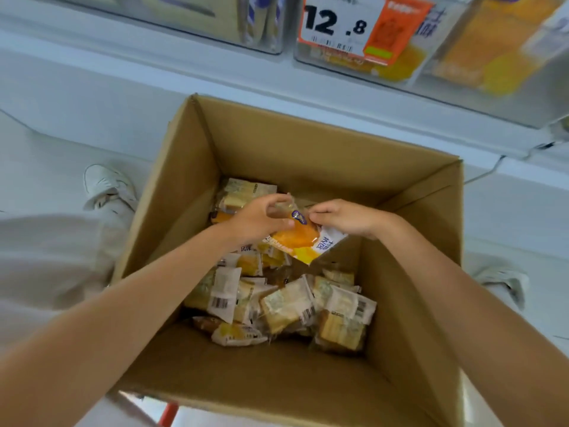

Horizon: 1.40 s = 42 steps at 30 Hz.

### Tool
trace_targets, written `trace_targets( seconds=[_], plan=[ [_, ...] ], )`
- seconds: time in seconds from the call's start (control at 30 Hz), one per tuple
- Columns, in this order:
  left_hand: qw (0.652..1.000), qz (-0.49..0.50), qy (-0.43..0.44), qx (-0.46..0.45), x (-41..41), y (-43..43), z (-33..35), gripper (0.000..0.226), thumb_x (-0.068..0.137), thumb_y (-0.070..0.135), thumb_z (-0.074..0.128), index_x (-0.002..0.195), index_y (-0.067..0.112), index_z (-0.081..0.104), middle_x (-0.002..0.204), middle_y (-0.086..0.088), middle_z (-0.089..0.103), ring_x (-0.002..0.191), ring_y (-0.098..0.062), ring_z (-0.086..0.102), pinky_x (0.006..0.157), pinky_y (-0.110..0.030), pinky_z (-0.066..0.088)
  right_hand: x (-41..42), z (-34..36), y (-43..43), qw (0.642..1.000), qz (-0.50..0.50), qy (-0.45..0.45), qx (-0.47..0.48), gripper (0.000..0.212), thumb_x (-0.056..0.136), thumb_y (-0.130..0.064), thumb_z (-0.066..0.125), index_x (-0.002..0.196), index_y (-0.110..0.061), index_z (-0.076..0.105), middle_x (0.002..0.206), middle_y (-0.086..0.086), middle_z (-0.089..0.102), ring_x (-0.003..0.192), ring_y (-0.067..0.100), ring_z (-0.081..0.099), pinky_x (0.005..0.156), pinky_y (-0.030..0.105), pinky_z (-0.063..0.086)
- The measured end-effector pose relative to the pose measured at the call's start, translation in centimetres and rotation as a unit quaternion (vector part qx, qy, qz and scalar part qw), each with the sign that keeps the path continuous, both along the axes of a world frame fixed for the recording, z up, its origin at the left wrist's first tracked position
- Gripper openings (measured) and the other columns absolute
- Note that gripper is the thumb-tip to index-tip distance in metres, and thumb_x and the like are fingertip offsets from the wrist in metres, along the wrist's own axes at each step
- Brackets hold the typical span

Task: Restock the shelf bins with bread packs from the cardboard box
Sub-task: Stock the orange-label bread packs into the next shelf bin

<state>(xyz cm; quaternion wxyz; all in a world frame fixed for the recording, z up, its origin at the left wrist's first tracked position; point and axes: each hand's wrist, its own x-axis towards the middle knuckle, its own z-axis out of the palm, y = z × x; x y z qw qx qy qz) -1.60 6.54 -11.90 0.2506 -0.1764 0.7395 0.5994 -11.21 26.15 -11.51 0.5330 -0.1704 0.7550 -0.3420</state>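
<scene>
- Cardboard box (pixel 308 143) stands open on the floor in front of the shelf, seen from above.
- Both arms reach in; the hands meet over the middle-back of the box.
- Left hand (pixel 257 221): fingers curled, thumb + fingertips pinching the left/top end of an orange bread pack (pixel 297 238).
- Right hand (pixel 346 217): fingers curled down, gripping the same pack at its right edge, by the white part w/ blue print.
- Orange bread pack: held btwn the two hands, tilted, above the loose packs and within the box walls. Clear wrapper, orange-yellow print, small purple logo near the top.
- Loose packs (pixel 286 303): jumbled heap on the box bottom, mostly pale bread in clear/white wrappers, several w/ barcode labels facing up. A few more lie at the back, under the left hand.
- Shelf bins above the box, clear-fronted:
  - right bin (pixel 338 64) holds orange packs and carries a price tag (pixel 338 23) reading 12.8, w/ an orange label beside it
  - left bin (pixel 261 32) holds pale packs, blurred
- White shoe (pixel 106 186) just left of the box, second shoe (pixel 505 282) to its right.
</scene>
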Motion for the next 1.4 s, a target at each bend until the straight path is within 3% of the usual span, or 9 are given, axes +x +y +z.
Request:
trace_targets(
  seconds=[0.13,0.3,0.4,0.53,0.67,0.8,1.0,1.13,1.4],
  plan=[
    [0.997,0.066,-0.020,0.031,0.8,0.0,0.4,0.035,0.091,0.025,0.069,0.120,0.007,0.062,0.093,-0.004,0.069,0.075,-0.010,0.065,0.059,-0.015,0.047,1.3,1.0,1.0,0.995,-0.079,0.051,-0.022,0.030,0.087,-0.034,0.071,0.111,-0.017,0.068,0.104,-0.001,0.072,0.092,0.005,0.066,0.082,0.019,0.050],
    [0.989,-0.036,-0.133,0.062,2.2,-0.5,0.7,0.073,0.065,0.058,0.081,0.125,0.020,0.062,0.118,0.001,0.070,0.112,-0.017,0.064,0.100,-0.043,0.050,3.9,0.9,1.5,0.983,-0.144,0.098,-0.050,0.025,0.091,-0.029,0.067,0.110,-0.014,0.070,0.099,-0.001,0.071,0.086,0.001,0.065,0.079,0.020,0.050],
    [0.993,0.017,-0.108,0.030,2.8,-0.7,0.2,0.037,0.088,0.034,0.072,0.117,0.015,0.061,0.114,0.002,0.067,0.101,-0.010,0.061,0.077,-0.026,0.051,5.5,-0.1,2.7,0.981,-0.154,0.115,0.021,0.056,0.088,-0.035,0.070,0.138,-0.017,0.051,0.134,0.002,0.057,0.120,0.014,0.055,0.099,0.028,0.045],
    [0.991,0.070,-0.116,0.019,3.5,-1.9,-1.2,0.041,0.090,0.025,0.069,0.126,0.009,0.058,0.111,-0.006,0.068,0.090,-0.009,0.064,0.058,-0.017,0.048,7.9,-3.7,5.5,0.983,-0.073,-0.008,0.168,0.109,0.081,-0.019,0.078,0.157,-0.022,0.000,0.154,0.009,0.033,0.139,0.026,0.038,0.098,0.028,0.042],
    [0.980,0.131,-0.137,0.061,3.5,-2.4,-1.7,0.040,0.089,0.025,0.071,0.125,0.016,0.055,0.117,-0.008,0.068,0.103,-0.019,0.066,0.072,-0.029,0.054,9.6,-7.7,7.5,0.949,0.068,0.010,0.307,0.070,0.077,-0.016,0.079,0.139,-0.029,0.048,0.134,0.004,0.055,0.111,0.023,0.060,0.089,0.042,0.056],
    [0.973,0.169,-0.131,0.087,3.2,-2.6,-1.7,0.050,0.091,0.024,0.068,0.136,0.019,0.048,0.134,-0.006,0.058,0.118,-0.024,0.059,0.081,-0.039,0.058,7.7,-5.6,6.4,0.977,0.034,0.051,0.203,0.028,0.082,-0.019,0.076,0.107,-0.015,0.064,0.098,0.000,0.064,0.088,0.019,0.062,0.074,0.035,0.051],
    [0.981,0.166,-0.071,0.073,3.1,-1.7,0.3,0.056,0.094,0.037,0.063,0.143,0.028,0.038,0.142,0.006,0.042,0.129,-0.024,0.047,0.086,-0.048,0.057,4.2,1.9,1.0,0.956,-0.240,0.163,0.044,0.026,0.091,-0.033,0.067,0.108,-0.014,0.060,0.104,0.003,0.069,0.090,0.017,0.068,0.080,0.041,0.059],
    [0.948,0.198,-0.081,0.234,2.5,-0.2,2.0,0.101,0.063,0.058,0.083,0.146,0.034,0.032,0.144,-0.002,0.049,0.123,-0.029,0.057,0.077,-0.050,0.059,5.4,5.9,-3.3,0.942,-0.309,-0.050,-0.121,0.043,0.103,-0.042,0.038,0.132,-0.015,0.054,0.125,0.006,0.062,0.107,0.024,0.062,0.094,0.040,0.051],
    [0.909,0.201,-0.071,0.357,1.8,0.1,5.2,0.058,0.080,0.019,0.062,0.135,0.006,0.052,0.136,-0.025,0.055,0.117,-0.039,0.060,0.086,-0.052,0.056,5.0,9.1,-0.9,0.965,-0.206,-0.005,-0.161,0.033,0.100,-0.012,0.050,0.130,-0.023,0.060,0.140,-0.004,0.052,0.124,0.018,0.053,0.105,0.033,0.044]
  ],
)
